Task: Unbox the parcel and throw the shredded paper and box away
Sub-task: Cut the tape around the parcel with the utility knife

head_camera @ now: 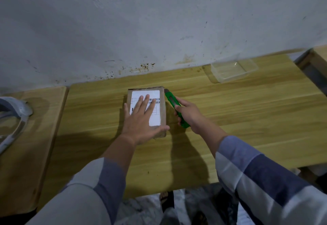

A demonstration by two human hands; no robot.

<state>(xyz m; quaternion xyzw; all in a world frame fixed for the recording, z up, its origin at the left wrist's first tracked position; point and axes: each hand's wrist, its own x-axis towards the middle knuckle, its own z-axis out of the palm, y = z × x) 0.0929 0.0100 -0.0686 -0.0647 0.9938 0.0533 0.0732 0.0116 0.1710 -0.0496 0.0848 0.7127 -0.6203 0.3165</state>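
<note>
Right hand [188, 116] closed around green box cutter [177, 108], its tip at the parcel's [161, 111] far right corner; I cannot make out the blade. Left hand [143, 118] flat, fingers spread, covering part of the label [154, 118]. Parcel sealed, contents hidden. Clear plastic container [233, 70] beyond the cutter hand looks empty.

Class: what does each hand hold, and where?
Right hand grips the green cutter around its handle. Left hand presses flat on the box, gripping nothing.

One parcel [146, 111] (labelled), one cutter [174, 103].
</note>
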